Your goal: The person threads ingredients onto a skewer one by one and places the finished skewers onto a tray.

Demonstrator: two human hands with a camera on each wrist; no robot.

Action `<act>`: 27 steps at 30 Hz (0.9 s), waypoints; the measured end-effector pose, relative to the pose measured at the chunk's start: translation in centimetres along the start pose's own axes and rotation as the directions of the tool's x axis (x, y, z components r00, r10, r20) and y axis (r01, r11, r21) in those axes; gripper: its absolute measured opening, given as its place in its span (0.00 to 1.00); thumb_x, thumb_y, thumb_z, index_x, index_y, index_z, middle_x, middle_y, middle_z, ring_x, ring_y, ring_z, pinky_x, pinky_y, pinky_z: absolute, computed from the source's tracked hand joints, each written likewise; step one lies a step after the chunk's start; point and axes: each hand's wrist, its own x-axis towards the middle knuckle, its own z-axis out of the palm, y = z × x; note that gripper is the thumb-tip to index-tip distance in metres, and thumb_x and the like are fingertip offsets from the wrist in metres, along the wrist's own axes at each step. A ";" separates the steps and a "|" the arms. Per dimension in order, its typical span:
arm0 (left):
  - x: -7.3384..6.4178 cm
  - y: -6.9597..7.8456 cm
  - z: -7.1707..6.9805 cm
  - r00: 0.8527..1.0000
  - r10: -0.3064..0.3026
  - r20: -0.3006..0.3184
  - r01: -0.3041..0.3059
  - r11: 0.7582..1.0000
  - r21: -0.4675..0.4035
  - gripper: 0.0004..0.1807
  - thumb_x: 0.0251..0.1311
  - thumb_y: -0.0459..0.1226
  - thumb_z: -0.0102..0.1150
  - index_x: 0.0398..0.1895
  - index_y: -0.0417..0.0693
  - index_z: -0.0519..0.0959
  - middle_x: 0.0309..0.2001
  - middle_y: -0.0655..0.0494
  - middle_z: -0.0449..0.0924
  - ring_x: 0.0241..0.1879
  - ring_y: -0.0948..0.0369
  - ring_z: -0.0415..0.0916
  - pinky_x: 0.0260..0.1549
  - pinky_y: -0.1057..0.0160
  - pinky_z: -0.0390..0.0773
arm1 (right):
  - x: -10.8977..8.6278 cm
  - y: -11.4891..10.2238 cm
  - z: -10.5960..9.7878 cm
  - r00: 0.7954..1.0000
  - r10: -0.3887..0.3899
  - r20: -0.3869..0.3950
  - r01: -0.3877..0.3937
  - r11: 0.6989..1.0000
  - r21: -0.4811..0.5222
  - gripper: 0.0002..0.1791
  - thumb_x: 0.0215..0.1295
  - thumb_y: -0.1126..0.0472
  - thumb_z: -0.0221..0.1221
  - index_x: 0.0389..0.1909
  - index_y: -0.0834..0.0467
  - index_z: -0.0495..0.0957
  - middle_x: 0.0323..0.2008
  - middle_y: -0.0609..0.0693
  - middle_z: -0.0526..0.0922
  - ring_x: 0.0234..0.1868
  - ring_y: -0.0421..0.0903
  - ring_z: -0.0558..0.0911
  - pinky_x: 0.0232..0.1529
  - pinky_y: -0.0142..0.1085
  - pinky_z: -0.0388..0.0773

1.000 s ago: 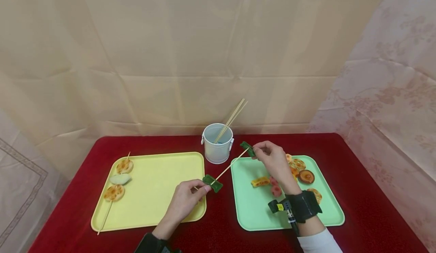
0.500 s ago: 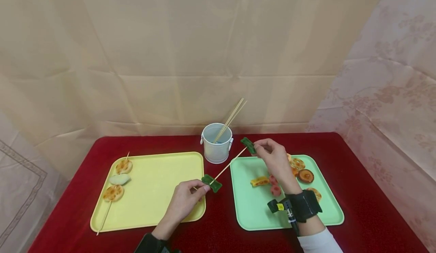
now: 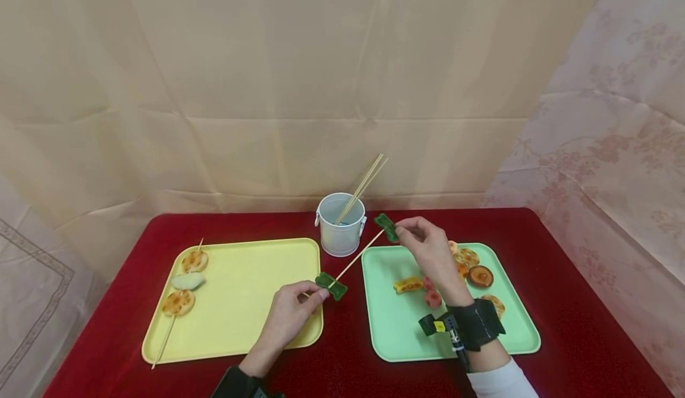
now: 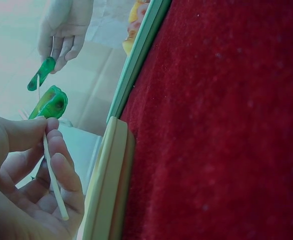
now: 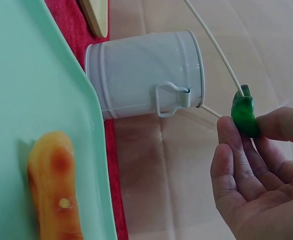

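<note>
My left hand pinches a wooden skewer between thumb and fingers. A green pepper-like piece is threaded on the skewer just beyond these fingertips. In the left wrist view, the skewer's lower end sticks out below the fingers. My right hand pinches a second green piece at the skewer's far end. The right wrist view shows the skewer meeting this piece; how deep it goes is hidden.
A white bucket with several skewers stands behind. The yellow tray holds a skewer with round browned pieces and a pale piece. On the green tray lie a yellow piece, pink pieces and a brown mushroom-like cap.
My right hand and its green piece have shifted very slightly up and left at the skewer's tip. My left hand, the skewer and the threaded piece are almost still.
</note>
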 end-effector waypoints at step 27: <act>0.0 -0.2 0.0 1.000 -0.007 -0.027 0.007 1.000 -0.004 0.04 0.64 0.36 0.70 0.32 0.44 0.88 0.21 0.54 0.80 0.20 0.63 0.74 0.22 0.68 0.68 | -0.5 -0.4 0.8 0.995 -0.072 0.064 0.077 0.994 -0.079 0.12 0.74 0.55 0.63 0.51 0.57 0.84 0.45 0.51 0.87 0.45 0.51 0.82 0.49 0.39 0.80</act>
